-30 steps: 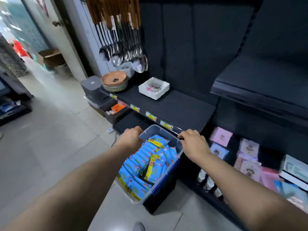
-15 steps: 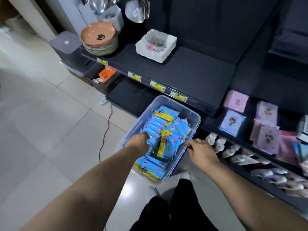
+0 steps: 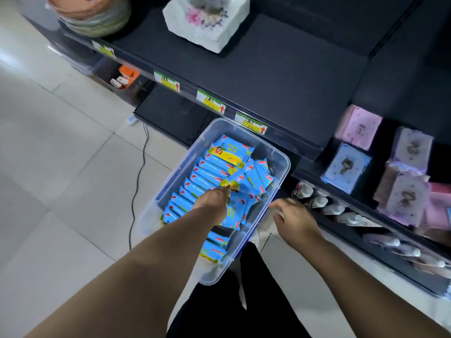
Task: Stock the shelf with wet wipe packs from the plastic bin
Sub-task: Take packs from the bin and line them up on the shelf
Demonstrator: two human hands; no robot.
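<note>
A clear plastic bin (image 3: 280, 157) stands on a dark crate on the floor, below the black shelf (image 3: 280, 76). It is packed with several blue and yellow wet wipe packs (image 3: 212, 172), most on edge in a row. My left hand (image 3: 214, 203) is down inside the bin with its fingers closed on one upright wet wipe pack (image 3: 235, 206) in the middle. My right hand (image 3: 290, 218) hovers just outside the bin's right rim, fingers spread and slightly blurred, holding nothing.
On the black shelf sit stacked bowls (image 3: 95, 18) at the left and a white napkin stack (image 3: 207, 20). To the right, lower shelves hold pink and blue packets (image 3: 346, 167) and small white bottles (image 3: 317, 201). A cable (image 3: 139, 176) runs across the tiled floor left of the bin.
Both hands left the bin's far rim. My left hand went down into the packs and closed on one; my right hand drew back to the bin's right side. The view tilted downward.
</note>
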